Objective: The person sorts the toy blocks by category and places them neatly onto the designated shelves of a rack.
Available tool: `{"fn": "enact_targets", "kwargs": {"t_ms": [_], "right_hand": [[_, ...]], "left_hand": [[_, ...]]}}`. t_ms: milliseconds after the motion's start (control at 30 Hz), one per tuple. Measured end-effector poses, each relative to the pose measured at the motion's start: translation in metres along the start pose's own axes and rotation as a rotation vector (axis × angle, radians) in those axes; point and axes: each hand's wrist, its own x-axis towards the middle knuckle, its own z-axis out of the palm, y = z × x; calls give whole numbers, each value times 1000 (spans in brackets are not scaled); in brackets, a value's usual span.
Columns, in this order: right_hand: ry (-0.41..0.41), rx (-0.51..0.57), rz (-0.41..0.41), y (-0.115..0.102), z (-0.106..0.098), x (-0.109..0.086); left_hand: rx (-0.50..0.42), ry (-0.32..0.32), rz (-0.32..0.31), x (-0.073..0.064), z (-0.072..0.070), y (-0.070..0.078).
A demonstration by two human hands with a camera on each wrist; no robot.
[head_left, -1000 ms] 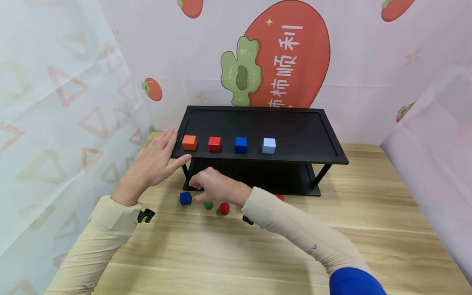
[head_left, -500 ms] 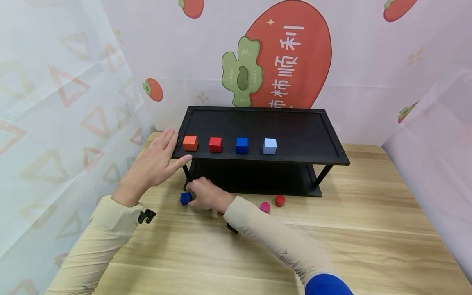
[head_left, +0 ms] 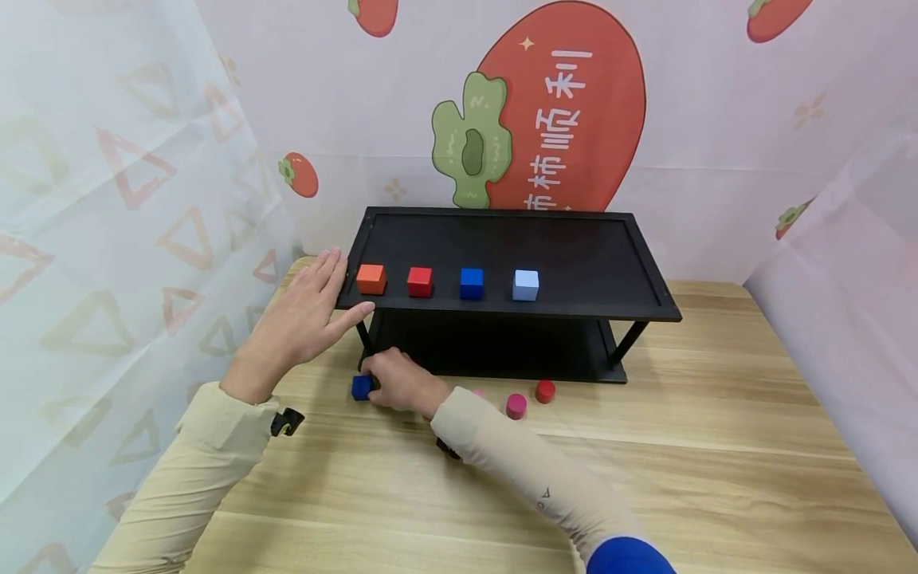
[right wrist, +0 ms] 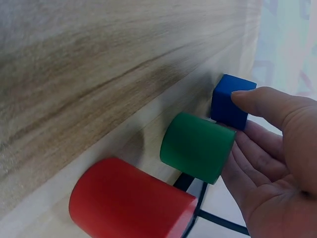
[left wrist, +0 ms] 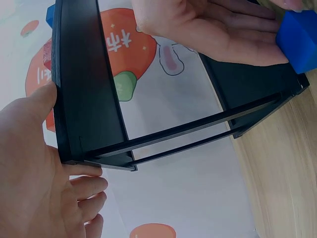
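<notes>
My right hand (head_left: 405, 384) is at the table in front of the rack's left front corner. It pinches a blue cube (right wrist: 227, 105), the thumb on one face and the fingers at the opposite side. In the head view this blue block (head_left: 361, 388) shows just left of the fingertips. My left hand (head_left: 294, 312) rests against the left end of the black two-tier rack (head_left: 574, 255), fingers straight along its side and thumb over the front edge. Beside the right hand, a green cylinder (right wrist: 198, 148) and a red cylinder (right wrist: 130, 201) stand in the right wrist view, hidden in the head view.
On the rack's top tier, an orange cube (head_left: 371, 279), a red cube (head_left: 420, 282), another blue cube (head_left: 471, 284) and a light blue cube (head_left: 526, 285) form a row. A pink cylinder (head_left: 516, 406) and another red cylinder (head_left: 545, 391) stand on the wooden table (head_left: 717, 446).
My right hand has come down from the rack's lower front edge to the blue cube on the table and taken hold of it. The left hand stays against the rack.
</notes>
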Motion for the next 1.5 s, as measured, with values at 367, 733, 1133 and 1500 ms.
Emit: {"fn": "enact_targets", "kwargs": {"t_ms": [367,733,1133,1500], "right_hand": [[31,100,-42,-5,-18,-22],[47,204,-88,0,-52,-72],[42,261,-88,25,-92,-145],[95,144,-57,63,-152,-218]], "left_hand": [[18,7,2,-1,0,0],[-5,26,0,-2,2,-2],[4,11,2,-1,0,0],[-6,13,1,0,1,-1]]}}
